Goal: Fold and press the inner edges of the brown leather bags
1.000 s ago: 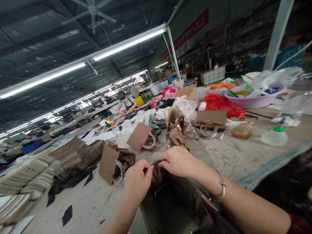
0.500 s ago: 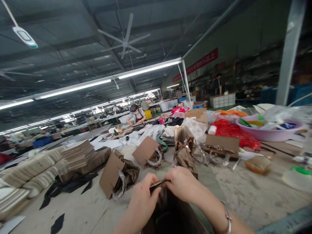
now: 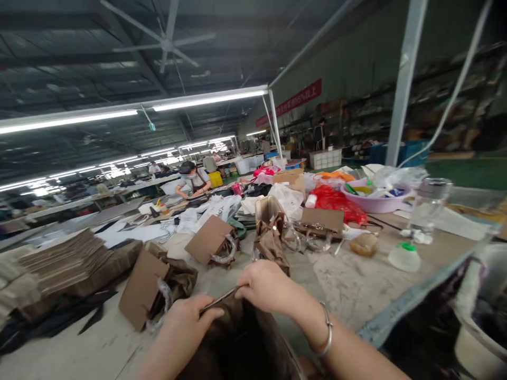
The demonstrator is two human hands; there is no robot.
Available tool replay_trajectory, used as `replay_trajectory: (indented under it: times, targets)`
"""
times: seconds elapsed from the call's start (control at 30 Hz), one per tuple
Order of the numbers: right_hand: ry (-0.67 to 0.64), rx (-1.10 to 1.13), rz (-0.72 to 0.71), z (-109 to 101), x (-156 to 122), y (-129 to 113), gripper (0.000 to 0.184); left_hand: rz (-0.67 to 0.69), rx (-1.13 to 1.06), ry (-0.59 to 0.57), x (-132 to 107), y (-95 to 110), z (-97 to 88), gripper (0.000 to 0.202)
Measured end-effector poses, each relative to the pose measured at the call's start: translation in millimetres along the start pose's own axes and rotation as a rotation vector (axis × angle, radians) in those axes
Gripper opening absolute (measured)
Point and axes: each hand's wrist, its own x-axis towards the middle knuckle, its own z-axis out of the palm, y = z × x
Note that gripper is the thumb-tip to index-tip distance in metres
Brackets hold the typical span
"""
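Note:
My left hand (image 3: 184, 330) pinches the far rim of a dark brown bag (image 3: 237, 322) between thumb and fingers. A little further right, my right hand (image 3: 267, 287) grips the same rim, with a bracelet on that wrist. The bag's dark inside faces me and its lower part runs out of the picture. Just beyond my hands lie several brown handbag pieces with plastic-wrapped handles: one flat panel piece (image 3: 144, 287) to the left, another panel (image 3: 209, 240) in the middle, and a crumpled brown bag (image 3: 271, 243) nearest my right hand.
Stacked brown panels (image 3: 65, 261) stand at left near black scraps (image 3: 95, 316). A lilac basin (image 3: 376, 200), red plastic bag (image 3: 332, 203), clear cup (image 3: 430, 203) and green-capped bottle (image 3: 404, 257) occupy the right. A bucket (image 3: 479, 348) stands past the table edge. A co-worker (image 3: 194, 179) works further back.
My view has turned to the right, so the table things appear further left. Along the bag's rim, my hands are now wider apart, with more of the edge showing between them.

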Motion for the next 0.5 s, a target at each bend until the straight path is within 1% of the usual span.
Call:
replay_trajectory:
  times: [0.1,0.2,0.37,0.5]
  targets:
    - [-0.003,0.028,-0.014,1,0,5,0.022,-0.005,-0.051,0.017,-4,10,-5.2,0.024]
    - [-0.002,0.044,-0.027,4,2,9,0.023,0.0,-0.111,0.021,-5,15,-7.6,0.022]
    - [-0.019,0.037,-0.013,2,2,7,0.024,0.037,-0.147,0.046,-8,18,-7.7,0.019]
    - [-0.018,0.026,0.016,2,2,7,0.023,0.053,-0.147,0.072,-7,15,-4.5,0.024]
